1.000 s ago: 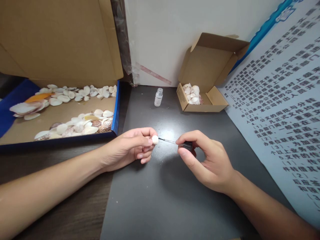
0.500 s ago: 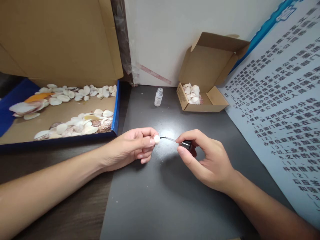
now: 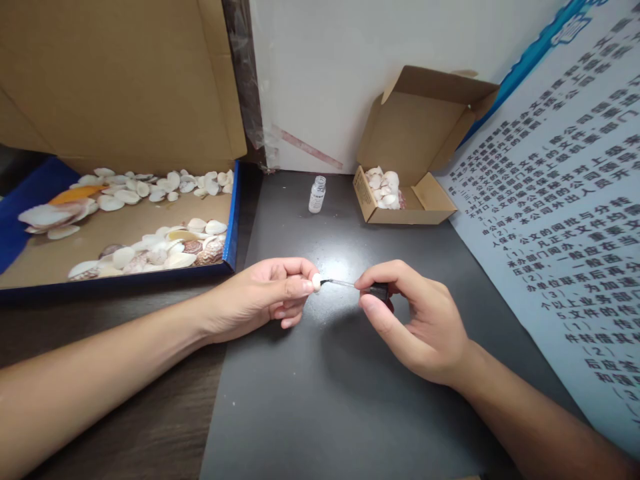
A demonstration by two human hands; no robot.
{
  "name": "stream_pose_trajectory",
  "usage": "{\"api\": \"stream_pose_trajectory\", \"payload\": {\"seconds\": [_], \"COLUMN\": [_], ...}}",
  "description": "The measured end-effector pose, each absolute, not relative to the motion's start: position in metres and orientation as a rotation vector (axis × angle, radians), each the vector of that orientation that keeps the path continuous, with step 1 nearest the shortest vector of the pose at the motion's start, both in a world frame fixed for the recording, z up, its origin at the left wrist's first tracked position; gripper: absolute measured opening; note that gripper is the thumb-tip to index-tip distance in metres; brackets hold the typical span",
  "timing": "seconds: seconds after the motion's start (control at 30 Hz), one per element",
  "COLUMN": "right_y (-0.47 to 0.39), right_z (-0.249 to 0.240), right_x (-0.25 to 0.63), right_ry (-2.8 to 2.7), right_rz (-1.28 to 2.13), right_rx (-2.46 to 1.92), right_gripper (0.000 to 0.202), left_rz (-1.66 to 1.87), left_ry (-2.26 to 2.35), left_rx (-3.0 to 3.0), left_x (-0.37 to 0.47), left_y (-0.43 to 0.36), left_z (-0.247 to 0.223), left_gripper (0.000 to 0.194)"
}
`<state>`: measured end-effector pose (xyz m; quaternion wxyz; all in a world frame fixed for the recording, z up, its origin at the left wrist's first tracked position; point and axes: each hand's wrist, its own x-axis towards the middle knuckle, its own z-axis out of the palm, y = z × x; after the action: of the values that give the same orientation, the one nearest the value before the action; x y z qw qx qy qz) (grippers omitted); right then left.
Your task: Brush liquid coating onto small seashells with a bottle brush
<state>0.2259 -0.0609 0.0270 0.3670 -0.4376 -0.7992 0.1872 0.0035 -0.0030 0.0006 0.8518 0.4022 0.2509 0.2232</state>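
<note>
Between the thumb and forefinger of my left hand (image 3: 273, 293) is a small white seashell (image 3: 317, 282). My right hand (image 3: 413, 317) pinches the black cap of a brush applicator (image 3: 379, 291). Its thin clear stem points left, and the dark brush tip meets the shell's right edge. Beyond my hands, a small clear glass bottle (image 3: 317, 196) with a printed label stands uncapped on the dark grey mat (image 3: 285, 407).
At left lies an open blue box (image 3: 229, 230) holding many shells (image 3: 155, 257). A small open cardboard box (image 3: 410, 215) with white shells (image 3: 384, 188) sits at back right. A printed sheet (image 3: 560, 267) borders the right side, a white panel (image 3: 310, 87) the back.
The shell has turned in my left fingers and now shows a narrower face. My right hand has shifted slightly right, with the applicator cap tilted closer to level.
</note>
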Motion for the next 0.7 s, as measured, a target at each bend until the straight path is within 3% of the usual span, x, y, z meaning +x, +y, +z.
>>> {"api": "stream_pose_trajectory", "payload": {"seconds": [0.7], "right_y": [-0.0576], "right_z": [0.0218], "right_x": [0.2314], "right_ry": [-1.971], "right_rz": [0.63], "right_rx": [-1.264], "right_gripper": [0.01], "left_rz": [0.461], "left_ry": [0.576], "left_rx": [0.843], "left_x": [0.0041], "left_y": [-0.0043], "left_z": [0.0045], "left_gripper": [0.015]}}
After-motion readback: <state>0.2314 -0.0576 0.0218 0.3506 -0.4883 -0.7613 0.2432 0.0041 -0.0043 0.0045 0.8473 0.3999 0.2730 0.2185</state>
